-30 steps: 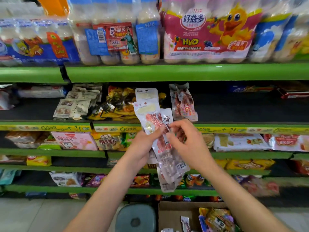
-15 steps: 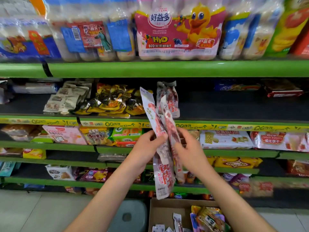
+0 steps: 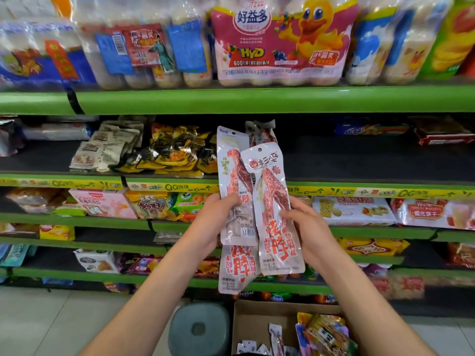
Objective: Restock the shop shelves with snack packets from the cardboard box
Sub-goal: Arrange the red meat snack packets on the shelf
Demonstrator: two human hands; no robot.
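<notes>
I hold a small bunch of long clear snack packets with red meat sticks and red lettering, upright in front of the shelves. My left hand grips the left packets, thumb on their front. My right hand grips the right packet, which overlaps the others with its printed face toward me. More of the same packets stand at the back of the black shelf behind. The cardboard box sits open on the floor below, with yellow packets and small white ones inside.
A grey round stool stands on the floor left of the box. Beige packets and yellow-black packets lie on the black shelf to the left. Drink multipacks fill the top green shelf. Lower shelves hold biscuit and snack packs.
The packets turned from edge-on to face me and now fan side by side. My hands have moved slightly apart, and the view has shifted right and closer to the shelves.
</notes>
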